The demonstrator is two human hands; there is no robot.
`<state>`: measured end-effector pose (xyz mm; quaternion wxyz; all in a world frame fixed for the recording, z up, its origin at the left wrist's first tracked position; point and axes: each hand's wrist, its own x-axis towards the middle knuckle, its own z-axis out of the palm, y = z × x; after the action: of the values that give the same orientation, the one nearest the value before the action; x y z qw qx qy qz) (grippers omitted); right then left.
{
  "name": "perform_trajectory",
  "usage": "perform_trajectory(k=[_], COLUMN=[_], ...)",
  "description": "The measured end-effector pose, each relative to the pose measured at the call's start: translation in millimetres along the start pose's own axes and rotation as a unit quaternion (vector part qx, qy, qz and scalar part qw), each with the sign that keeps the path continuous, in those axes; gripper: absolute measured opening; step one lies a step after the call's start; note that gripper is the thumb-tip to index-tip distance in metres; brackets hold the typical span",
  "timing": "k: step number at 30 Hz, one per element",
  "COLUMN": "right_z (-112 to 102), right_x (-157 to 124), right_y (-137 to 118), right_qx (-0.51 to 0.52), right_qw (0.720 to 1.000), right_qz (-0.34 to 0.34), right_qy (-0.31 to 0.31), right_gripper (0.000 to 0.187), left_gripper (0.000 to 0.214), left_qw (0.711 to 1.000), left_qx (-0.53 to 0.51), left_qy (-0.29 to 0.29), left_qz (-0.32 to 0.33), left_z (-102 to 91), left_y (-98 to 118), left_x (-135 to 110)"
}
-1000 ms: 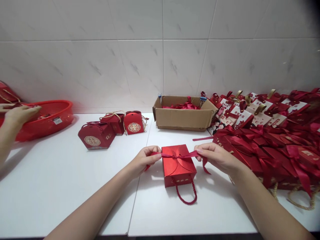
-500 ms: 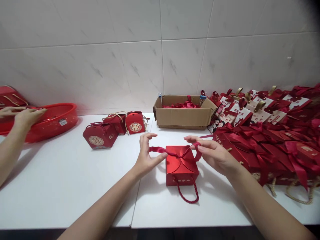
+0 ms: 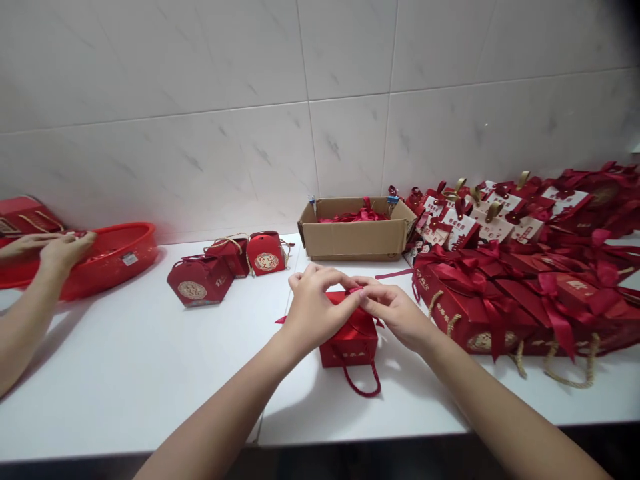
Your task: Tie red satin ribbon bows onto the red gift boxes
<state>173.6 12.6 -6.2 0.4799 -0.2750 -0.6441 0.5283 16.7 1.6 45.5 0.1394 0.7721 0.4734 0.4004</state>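
A small red gift box (image 3: 349, 351) stands upright on the white table, its dark red cord handle (image 3: 361, 392) hanging down the front. Over the top of the box my left hand (image 3: 320, 303) and my right hand (image 3: 393, 308) meet, fingertips pinched on a dark red ribbon (image 3: 354, 291). One ribbon end sticks out left of my left hand, another beneath my right. My fingers hide most of the ribbon's middle and part of the lid.
A cardboard box (image 3: 355, 241) of red ribbons stands against the tiled wall. Finished-looking red gift boxes (image 3: 500, 307) crowd the right side. Several small boxes (image 3: 200, 280) stand left of centre. At far left, another person's hands (image 3: 63, 250) work over a red plastic basin (image 3: 120, 267).
My hands have come together over the box, from holding the ribbon stretched out on both sides to pinching it at the middle. The view has shifted slightly.
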Motion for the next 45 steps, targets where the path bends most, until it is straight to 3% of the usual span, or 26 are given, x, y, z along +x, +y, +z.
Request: perform_trajectory(k=[6, 11, 14, 17, 22, 26, 30, 38, 42, 45], right_z=[3, 1, -2, -2, 0, 0, -1, -5, -3, 3], right_x=[1, 1, 0, 0, 0, 0, 0, -1, 0, 5], right_y=[2, 1, 1, 3, 7, 7, 6, 0, -4, -7], right_qx=[-0.019, -0.041, -0.056, -0.043, -0.028, -0.004, 0.01, -0.022, -0.07, -0.139], right_qw=[0.994, 0.998, 0.997, 0.996, 0.995, 0.996, 0.997, 0.996, 0.992, 0.982], right_qz=[0.019, 0.013, 0.012, 0.029, 0.063, 0.056, 0.048, 0.088, 0.09, 0.08], right_qy=[0.102, 0.054, 0.052, 0.067, 0.075, 0.065, 0.054, 0.021, 0.053, 0.097], right_gripper=[0.027, 0.021, 0.017, 0.016, 0.023, 0.026, 0.023, 0.016, 0.016, 0.014], left_gripper=[0.018, 0.019, 0.025, 0.03, 0.039, 0.041, 0.042, 0.038, 0.04, 0.045], left_qw=[0.999, 0.998, 0.999, 0.993, 0.975, 0.956, 0.943, 0.97, 0.975, 0.971], left_qx=[0.023, 0.01, -0.036, -0.064, -0.112, -0.126, -0.17, -0.144, -0.12, -0.108], left_qy=[0.013, 0.001, 0.033, 0.039, -0.076, -0.152, -0.198, -0.14, -0.113, -0.122], left_qz=[0.046, 0.059, 0.009, -0.092, -0.177, -0.216, -0.206, -0.137, -0.146, -0.176], left_z=[-3.4, -11.0, -18.0, -19.7, -12.2, -13.0, -16.1, -7.5, -6.6, -20.3], left_y=[-2, -5, -19, -44, -67, -60, -55, -66, -64, -54], left_x=[6, 7, 4, 0, -7, -12, -16, -20, -20, -16])
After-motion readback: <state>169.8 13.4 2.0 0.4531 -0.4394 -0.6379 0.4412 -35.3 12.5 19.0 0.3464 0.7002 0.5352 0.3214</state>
